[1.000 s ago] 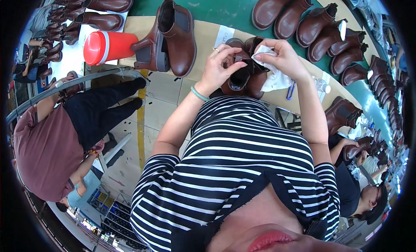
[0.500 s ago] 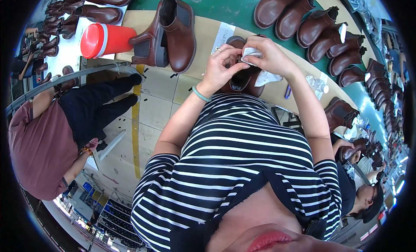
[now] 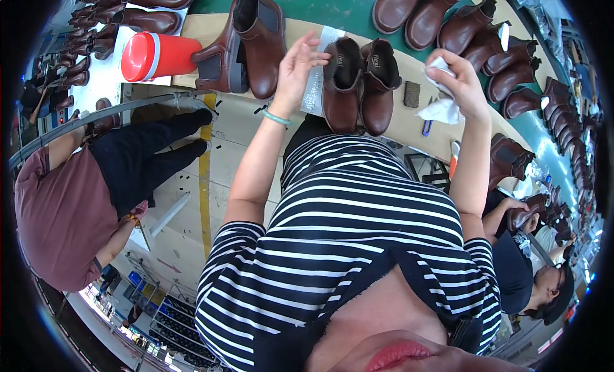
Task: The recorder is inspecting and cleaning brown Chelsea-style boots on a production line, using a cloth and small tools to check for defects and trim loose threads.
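Note:
A pair of brown ankle boots stands upright on the bench in front of me, the left boot [image 3: 341, 106] close beside the right boot [image 3: 378, 106], with their openings facing up. My left hand [image 3: 298, 68] is raised just left of them, its fingers apart and nothing in it. In my right hand [image 3: 464, 87], off to the right of the pair, a crumpled white cloth [image 3: 442, 111] is gripped and hangs down below the fingers. Between the boots and the cloth lies a small brown block [image 3: 412, 95]. A blue cutter [image 3: 427, 127] rests just under the cloth.
Another brown boot pair [image 3: 261, 58] and a red jug [image 3: 166, 57] stand to the left. Several boots [image 3: 427, 23] line the green surface [image 3: 332, 4] beyond. An orange-handled tool [image 3: 454, 159] is near my right forearm. People work at both sides.
My hands have parted from over the boots, left hand to the left and right hand to the right with the cloth. Both boots and the brown block are now uncovered.

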Demonstrator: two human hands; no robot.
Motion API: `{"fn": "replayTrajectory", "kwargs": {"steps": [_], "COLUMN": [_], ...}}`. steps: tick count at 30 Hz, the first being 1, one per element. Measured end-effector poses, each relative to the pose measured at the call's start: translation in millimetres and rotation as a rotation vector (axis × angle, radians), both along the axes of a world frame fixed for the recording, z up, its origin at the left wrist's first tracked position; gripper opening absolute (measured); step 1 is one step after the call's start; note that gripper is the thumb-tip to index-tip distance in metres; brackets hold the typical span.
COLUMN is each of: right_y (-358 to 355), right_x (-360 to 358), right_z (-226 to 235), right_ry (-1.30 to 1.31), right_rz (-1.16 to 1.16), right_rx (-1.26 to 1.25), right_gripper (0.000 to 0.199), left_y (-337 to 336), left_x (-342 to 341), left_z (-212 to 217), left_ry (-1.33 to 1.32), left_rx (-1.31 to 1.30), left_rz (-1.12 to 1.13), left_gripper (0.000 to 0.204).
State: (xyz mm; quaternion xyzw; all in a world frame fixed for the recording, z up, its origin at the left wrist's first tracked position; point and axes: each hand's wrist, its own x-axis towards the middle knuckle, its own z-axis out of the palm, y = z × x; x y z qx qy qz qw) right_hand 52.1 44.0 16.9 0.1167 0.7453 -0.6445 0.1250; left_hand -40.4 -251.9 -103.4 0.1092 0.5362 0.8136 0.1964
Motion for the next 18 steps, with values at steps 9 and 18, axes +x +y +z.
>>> {"fn": "replayTrajectory", "kwargs": {"steps": [9, 18], "right_y": [6, -40], "right_x": [120, 142], "right_z": [-121, -183], "right_ry": [-0.598, -0.541], "right_rz": [-0.321, -0.224], "right_rx": [-0.528, -0.916], "right_gripper": [0.012, 0.019], "left_y": [-59, -21], "left_x": [83, 157], "left_z": [-66, -74], "left_ry": [-0.469, -0.713], "left_rx": [-0.324, -0.192], "left_rz": [0.117, -0.025], "left_gripper": [0.041, 0.05]}}
